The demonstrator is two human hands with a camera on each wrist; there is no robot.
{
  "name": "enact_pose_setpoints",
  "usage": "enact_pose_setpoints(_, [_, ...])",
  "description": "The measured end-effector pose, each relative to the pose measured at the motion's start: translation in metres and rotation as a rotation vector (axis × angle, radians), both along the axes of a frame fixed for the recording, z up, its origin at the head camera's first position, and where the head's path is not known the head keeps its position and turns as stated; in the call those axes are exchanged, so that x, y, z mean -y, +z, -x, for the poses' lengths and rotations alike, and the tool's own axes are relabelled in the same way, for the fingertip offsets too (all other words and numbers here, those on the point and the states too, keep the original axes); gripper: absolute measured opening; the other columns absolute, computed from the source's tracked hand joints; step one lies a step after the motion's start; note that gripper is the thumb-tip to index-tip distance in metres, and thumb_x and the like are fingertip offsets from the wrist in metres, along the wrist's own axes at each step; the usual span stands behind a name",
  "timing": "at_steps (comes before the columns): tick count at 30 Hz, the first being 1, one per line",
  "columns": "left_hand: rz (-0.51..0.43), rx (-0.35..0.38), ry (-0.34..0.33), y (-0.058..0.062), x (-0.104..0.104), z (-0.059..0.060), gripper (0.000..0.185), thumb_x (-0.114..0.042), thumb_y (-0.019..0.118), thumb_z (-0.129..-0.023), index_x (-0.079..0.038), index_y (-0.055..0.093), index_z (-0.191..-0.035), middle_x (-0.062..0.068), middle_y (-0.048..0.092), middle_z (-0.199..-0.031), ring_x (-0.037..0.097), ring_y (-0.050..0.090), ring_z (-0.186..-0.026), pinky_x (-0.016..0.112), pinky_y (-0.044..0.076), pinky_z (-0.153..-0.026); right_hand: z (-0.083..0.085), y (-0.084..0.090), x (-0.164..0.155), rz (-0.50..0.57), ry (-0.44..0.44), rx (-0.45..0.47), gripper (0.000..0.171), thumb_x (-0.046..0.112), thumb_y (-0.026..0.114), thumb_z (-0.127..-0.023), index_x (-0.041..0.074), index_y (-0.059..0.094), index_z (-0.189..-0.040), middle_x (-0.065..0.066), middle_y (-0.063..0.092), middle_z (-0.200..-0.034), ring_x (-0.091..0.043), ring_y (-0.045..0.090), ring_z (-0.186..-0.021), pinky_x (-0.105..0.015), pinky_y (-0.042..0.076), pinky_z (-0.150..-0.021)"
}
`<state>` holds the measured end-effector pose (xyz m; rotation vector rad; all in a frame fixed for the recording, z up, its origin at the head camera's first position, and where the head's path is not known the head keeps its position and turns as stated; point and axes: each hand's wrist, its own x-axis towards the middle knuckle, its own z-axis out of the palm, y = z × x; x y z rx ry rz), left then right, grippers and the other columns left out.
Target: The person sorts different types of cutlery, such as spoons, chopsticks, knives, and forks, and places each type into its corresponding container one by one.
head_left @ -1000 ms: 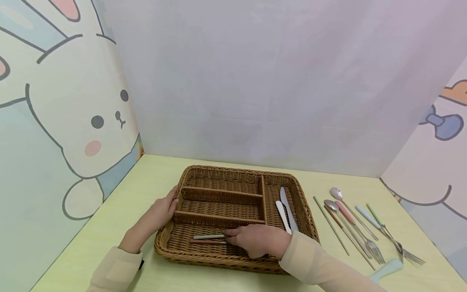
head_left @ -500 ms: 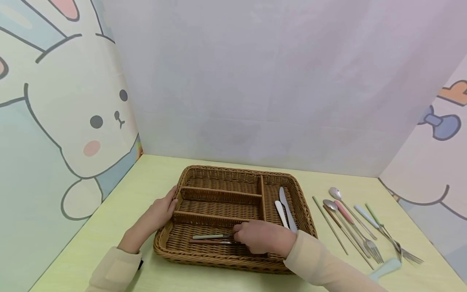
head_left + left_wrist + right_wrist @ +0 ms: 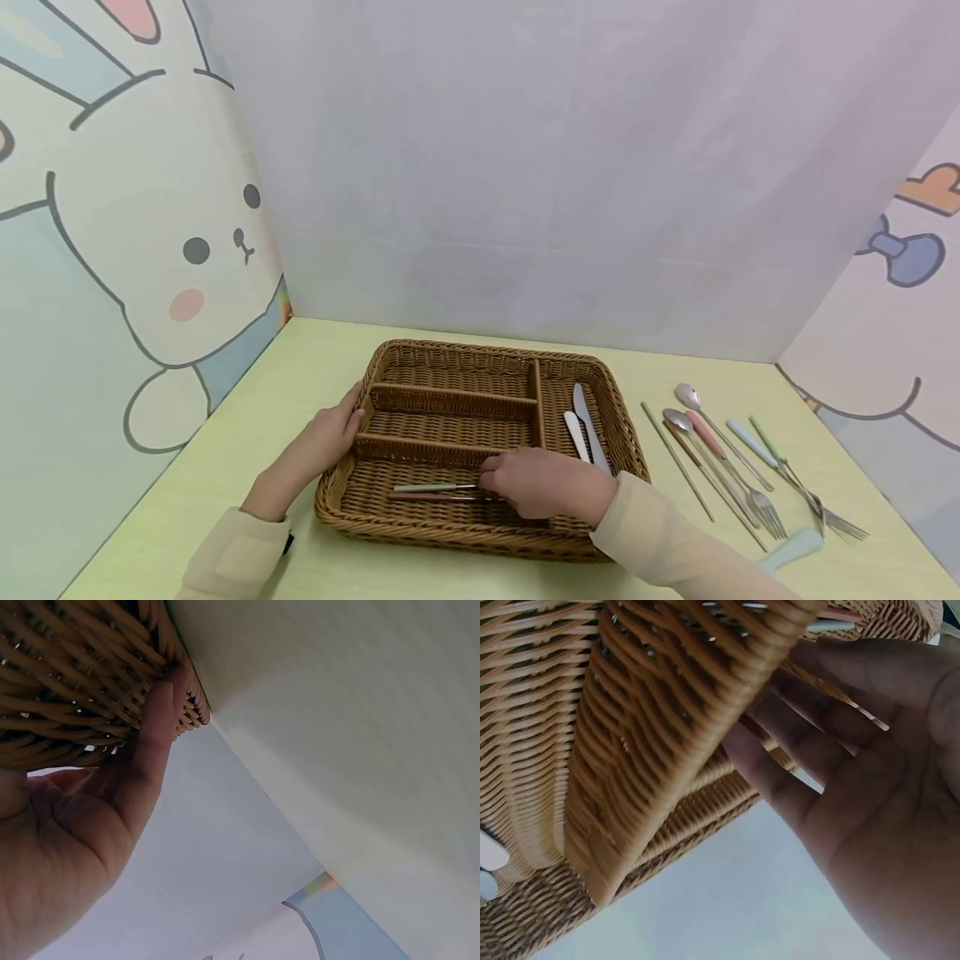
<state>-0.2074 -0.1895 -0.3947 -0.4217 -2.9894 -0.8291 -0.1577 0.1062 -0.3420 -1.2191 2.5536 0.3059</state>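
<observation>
A: What did the left hand [image 3: 330, 433] do at the basket [image 3: 375, 367]?

B: It lay against the left rim, fingers straight on the wicker, apparently steadying it. Bare table [image 3: 247, 433] ran beyond its knuckles.

A: And the right hand [image 3: 547, 483]?

B: It lay in the near compartment over the chopsticks [image 3: 431, 492], whose handles stretched away from its fingertips; whether it pinched them could not be told. A divider [image 3: 420, 450] ran just behind the fingers. Two knives [image 3: 585, 425] lay beyond the wrist; loose cutlery [image 3: 720, 458] waited further right.
</observation>
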Motion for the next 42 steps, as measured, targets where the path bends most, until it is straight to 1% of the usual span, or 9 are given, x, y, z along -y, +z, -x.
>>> enact_pose_setpoints(6, [-0.003, 0.010, 0.010, -0.001, 0.000, 0.001, 0.052, -0.013, 0.036, -0.099, 0.010, 0.017, -0.142, 0.000, 0.037, -0.049, 0.009, 0.027, -0.038, 0.026, 0.030, -0.041, 0.004, 0.007, -0.011, 0.123, 0.088, -0.130, 0.024, 0.012, 0.060, -0.087, 0.017, 0.064, -0.111, 0.004, 0.065, -0.106, -0.005, 0.060, -0.075, -0.017, 0.049, -0.067])
enact_pose_setpoints(9, [0.000, 0.007, 0.013, -0.002, 0.000, 0.001, 0.052, -0.013, 0.036, -0.099, 0.010, 0.017, -0.142, 0.000, 0.038, -0.049, 0.010, 0.028, -0.038, 0.026, 0.030, -0.041, 0.006, 0.013, -0.017, 0.202, 0.102, -0.185, 0.017, 0.011, 0.060, -0.088, 0.015, 0.066, -0.102, 0.005, 0.066, -0.091, -0.001, 0.050, -0.060, -0.016, 0.042, -0.056])
enact_pose_setpoints(12, [0.001, 0.004, 0.015, -0.001, 0.000, 0.001, 0.052, -0.013, 0.036, -0.099, 0.010, 0.017, -0.142, 0.001, 0.039, -0.050, 0.010, 0.029, -0.039, 0.026, 0.031, -0.042, 0.009, 0.018, -0.024, 0.272, 0.080, -0.203, 0.009, 0.011, 0.058, -0.088, 0.016, 0.065, -0.091, 0.007, 0.062, -0.079, -0.001, 0.042, -0.055, -0.017, 0.038, -0.052])
enact_pose_setpoints(17, [0.001, 0.009, 0.016, 0.000, 0.000, 0.000, 0.052, -0.013, 0.036, -0.099, 0.010, 0.017, -0.142, 0.001, 0.039, -0.050, 0.010, 0.029, -0.039, 0.026, 0.031, -0.042, 0.016, 0.024, -0.040, 0.332, 0.023, -0.218, 0.009, 0.011, 0.058, -0.088, 0.016, 0.062, -0.083, 0.008, 0.057, -0.072, -0.002, 0.045, -0.057, -0.018, 0.040, -0.054])
enact_pose_setpoints(27, [-0.005, 0.004, 0.013, 0.002, -0.001, -0.001, 0.052, -0.012, 0.037, -0.099, 0.010, 0.018, -0.142, 0.001, 0.039, -0.049, 0.010, 0.029, -0.039, 0.026, 0.031, -0.041, 0.035, 0.027, -0.086, 0.384, -0.140, -0.266, 0.009, 0.010, 0.058, -0.088, 0.012, 0.064, -0.095, -0.002, 0.065, -0.090, -0.009, 0.058, -0.067, -0.025, 0.046, -0.057])
enact_pose_setpoints(30, [0.005, -0.001, 0.018, 0.001, -0.001, -0.001, 0.052, -0.012, 0.037, -0.099, 0.010, 0.018, -0.141, 0.002, 0.040, -0.052, 0.011, 0.032, -0.039, 0.026, 0.032, -0.043, 0.038, 0.025, -0.101, 0.389, -0.201, -0.269, 0.012, 0.010, 0.058, -0.089, 0.012, 0.065, -0.099, -0.004, 0.065, -0.094, -0.010, 0.060, -0.073, -0.025, 0.047, -0.060])
enact_pose_setpoints(36, [0.013, -0.009, 0.022, 0.000, -0.001, -0.001, 0.051, -0.011, 0.038, -0.098, 0.011, 0.019, -0.141, 0.004, 0.043, -0.056, 0.013, 0.037, -0.041, 0.027, 0.034, -0.045, 0.045, 0.015, -0.130, 0.435, -0.293, -0.270, 0.013, 0.007, 0.055, -0.089, 0.016, 0.058, -0.080, 0.007, 0.052, -0.071, -0.003, 0.042, -0.058, -0.022, 0.036, -0.053])
enact_pose_setpoints(38, [0.018, -0.012, 0.021, 0.000, -0.001, -0.001, 0.051, -0.011, 0.038, -0.098, 0.011, 0.020, -0.141, 0.004, 0.043, -0.056, 0.012, 0.038, -0.042, 0.027, 0.034, -0.046, 0.046, 0.011, -0.140, 0.448, -0.318, -0.294, 0.013, 0.006, 0.056, -0.088, 0.015, 0.057, -0.078, 0.007, 0.053, -0.070, -0.004, 0.044, -0.058, -0.023, 0.036, -0.053])
enact_pose_setpoints(42, [0.025, -0.012, 0.019, 0.001, -0.002, -0.001, 0.051, -0.011, 0.038, -0.098, 0.011, 0.020, -0.141, 0.004, 0.044, -0.058, 0.012, 0.040, -0.043, 0.027, 0.035, -0.047, 0.047, 0.000, -0.160, 0.461, -0.352, -0.373, 0.010, 0.002, 0.058, -0.084, 0.009, 0.064, -0.087, -0.003, 0.065, -0.083, -0.011, 0.057, -0.066, -0.026, 0.043, -0.056])
